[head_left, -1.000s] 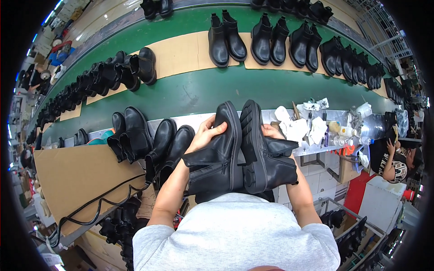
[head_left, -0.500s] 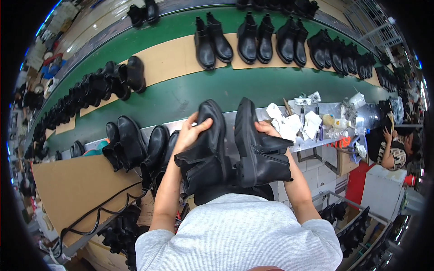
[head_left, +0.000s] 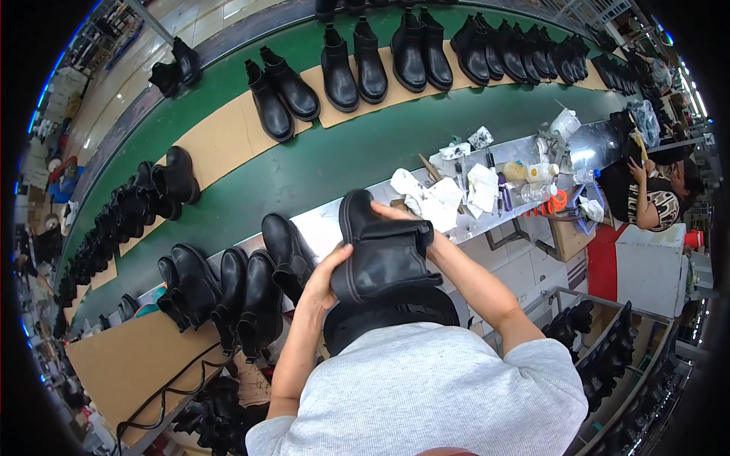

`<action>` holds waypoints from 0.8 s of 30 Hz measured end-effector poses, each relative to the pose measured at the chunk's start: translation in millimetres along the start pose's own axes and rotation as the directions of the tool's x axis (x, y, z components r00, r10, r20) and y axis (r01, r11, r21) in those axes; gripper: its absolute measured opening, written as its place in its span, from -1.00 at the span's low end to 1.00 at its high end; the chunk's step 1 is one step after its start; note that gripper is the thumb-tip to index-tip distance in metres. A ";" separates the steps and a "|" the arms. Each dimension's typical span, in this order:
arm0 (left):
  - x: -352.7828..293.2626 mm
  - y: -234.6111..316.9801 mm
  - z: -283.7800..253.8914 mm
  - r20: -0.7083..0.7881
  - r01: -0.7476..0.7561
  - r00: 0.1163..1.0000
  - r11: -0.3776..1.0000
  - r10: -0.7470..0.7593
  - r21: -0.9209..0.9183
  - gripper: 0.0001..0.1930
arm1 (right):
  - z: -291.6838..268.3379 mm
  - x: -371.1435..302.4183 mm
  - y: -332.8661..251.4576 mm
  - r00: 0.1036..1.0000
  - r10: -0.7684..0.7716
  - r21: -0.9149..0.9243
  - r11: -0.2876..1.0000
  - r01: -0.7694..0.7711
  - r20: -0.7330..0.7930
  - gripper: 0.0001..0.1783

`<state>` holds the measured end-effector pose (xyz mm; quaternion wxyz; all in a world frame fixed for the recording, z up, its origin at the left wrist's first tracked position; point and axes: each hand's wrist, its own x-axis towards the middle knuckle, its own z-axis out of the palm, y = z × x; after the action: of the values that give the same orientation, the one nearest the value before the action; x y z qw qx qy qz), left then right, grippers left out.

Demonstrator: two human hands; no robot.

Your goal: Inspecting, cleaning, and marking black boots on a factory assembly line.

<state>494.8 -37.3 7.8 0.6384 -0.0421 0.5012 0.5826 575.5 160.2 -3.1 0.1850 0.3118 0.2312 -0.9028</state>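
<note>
One black ankle boot (head_left: pixel 388 262) is in both hands, in front of my chest. It lies on its side, with its sole to the left, toe pointing away and shaft opening to the right. My left hand (head_left: pixel 327 275) is closed around the sole near the heel. Over the instep and toe side, my right hand (head_left: pixel 403 220) grips the upper, partly hidden behind the shaft. To the left, another black boot (head_left: pixel 283 242) lies on the metal ledge (head_left: pixel 319 228), near several more boots (head_left: pixel 194 281).
Paired boots (head_left: pixel 341 72) stand along cardboard strips on the green belt (head_left: pixel 319 156). White papers (head_left: pixel 433 201), bottles (head_left: pixel 540 191) and pens (head_left: pixel 503 194) crowd the ledge at right. A cardboard box (head_left: pixel 137 365) with a black cable sits left; a person (head_left: pixel 646 186) is at far right.
Two boots were held, one per hand. The left one now lies on the ledge to the left, and both hands grip the other. The view has shifted right.
</note>
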 end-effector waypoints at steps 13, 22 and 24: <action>43.0 19.4 53.8 -0.127 -0.280 0.934 0.466 0.333 -0.839 -0.54 | -248.7 -82.9 -75.8 -0.121 -0.918 -0.870 0.396 -0.294 -0.378 -0.79; 53.9 18.5 57.5 -0.201 -0.320 0.925 0.375 0.322 -0.870 -0.49 | -266.5 -93.9 -36.3 0.031 -0.834 -0.673 0.421 -0.608 -0.550 -0.78; 57.4 17.0 58.2 -0.221 -0.344 0.921 0.401 0.322 -0.849 -0.46 | -266.8 -89.2 -28.9 0.041 -0.822 -0.661 0.427 -0.617 -0.568 -0.76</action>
<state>505.5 45.5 6.0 0.3916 -0.2672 0.1378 0.8696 754.8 343.1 -122.9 0.0035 0.6513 0.7475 -0.1304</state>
